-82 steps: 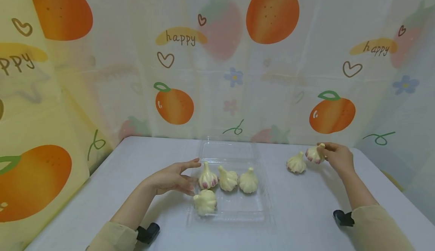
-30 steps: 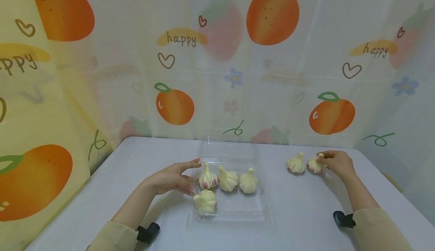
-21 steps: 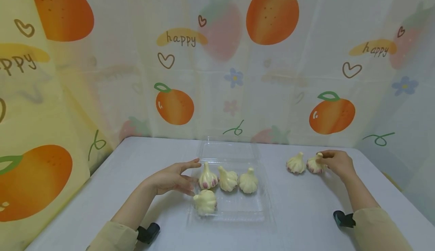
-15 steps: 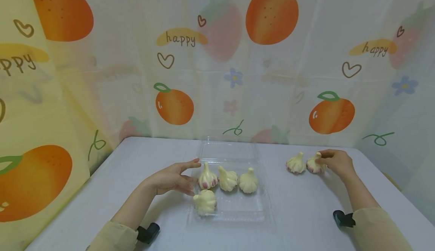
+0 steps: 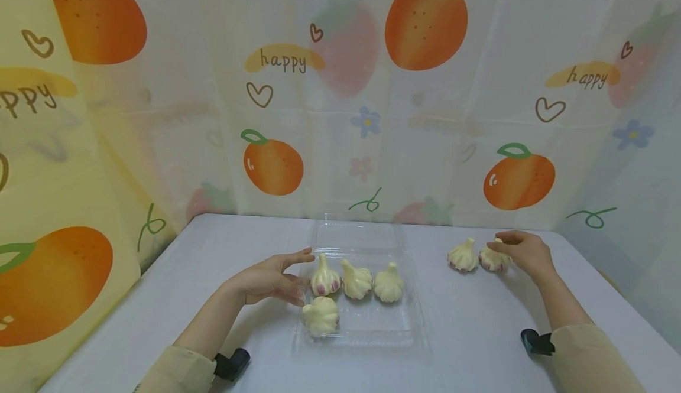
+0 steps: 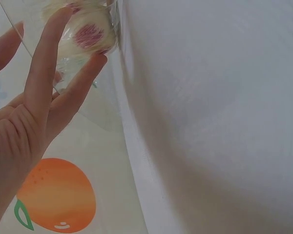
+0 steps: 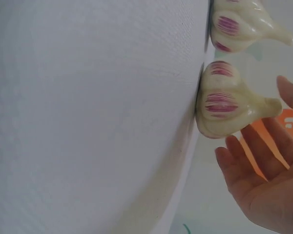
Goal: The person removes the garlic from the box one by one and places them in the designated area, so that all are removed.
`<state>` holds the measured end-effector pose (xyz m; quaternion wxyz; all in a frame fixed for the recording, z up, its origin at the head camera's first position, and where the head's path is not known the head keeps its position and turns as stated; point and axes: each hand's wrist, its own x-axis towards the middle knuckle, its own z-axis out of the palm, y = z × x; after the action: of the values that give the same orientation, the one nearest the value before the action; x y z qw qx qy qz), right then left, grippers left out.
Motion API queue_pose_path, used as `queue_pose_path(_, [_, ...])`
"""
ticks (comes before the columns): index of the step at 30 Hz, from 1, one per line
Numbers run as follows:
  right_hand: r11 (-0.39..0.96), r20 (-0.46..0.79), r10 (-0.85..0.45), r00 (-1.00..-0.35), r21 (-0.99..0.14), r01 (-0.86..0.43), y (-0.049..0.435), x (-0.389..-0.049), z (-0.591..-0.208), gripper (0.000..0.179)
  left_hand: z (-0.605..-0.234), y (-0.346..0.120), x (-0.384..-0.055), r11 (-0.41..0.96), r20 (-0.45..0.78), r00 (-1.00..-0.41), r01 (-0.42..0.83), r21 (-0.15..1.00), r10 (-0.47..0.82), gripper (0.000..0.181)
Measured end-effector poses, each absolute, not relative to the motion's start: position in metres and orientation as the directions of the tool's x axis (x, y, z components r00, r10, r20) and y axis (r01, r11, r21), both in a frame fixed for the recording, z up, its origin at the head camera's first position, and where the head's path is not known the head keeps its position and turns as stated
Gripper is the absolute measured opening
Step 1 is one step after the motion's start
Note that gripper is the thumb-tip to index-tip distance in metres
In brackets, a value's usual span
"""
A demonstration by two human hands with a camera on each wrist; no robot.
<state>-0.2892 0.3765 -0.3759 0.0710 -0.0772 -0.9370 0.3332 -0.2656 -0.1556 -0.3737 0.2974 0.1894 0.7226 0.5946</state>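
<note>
Wide surface between — our right hand loose by two garlics near the far edge, left hand spread, touching a box of four others.

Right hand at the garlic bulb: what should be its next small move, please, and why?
Probably the right hand should ease up and away from the garlic bulb without nudging it. The bulb already stands on the white table, and the hand looks loosely open around its neck, not pinching. A second bulb stands close by, so a sideways push might disturb both.
</note>
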Motion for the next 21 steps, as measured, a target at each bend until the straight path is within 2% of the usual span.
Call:
queue_pose_path(4, [0.717,0.181,0.316,-0.931,-0.689,0.110,0.372,-0.292,-0.373,0.071,-0.374,-0.155,-0.266,0.222,-0.204,-0.753,-0.079,0.972,0.626,0.087])
queue_pose_path(9, [0.639,0.294,0.453,-0.842,-0.766,0.076,0.365,-0.293,-0.366,0.059,-0.374,-0.155,-0.266,0.222,-0.205,-0.754,-0.080,0.972,0.624,0.086])
queue_pose_path(15, [0.609,0.349,0.492,-0.798,-0.792,0.028,0.353,-0.292,-0.360,0.050,-0.374,-0.154,-0.266,0.227,-0.212,-0.756,-0.086,0.970,0.619,0.084])
queue_pose_path(21, [0.554,0.410,0.479,-0.776,-0.827,-0.095,0.333,-0.293,-0.353,0.039,-0.374,-0.154,-0.265,0.231,-0.215,-0.759,-0.087,0.969,0.615,0.083])
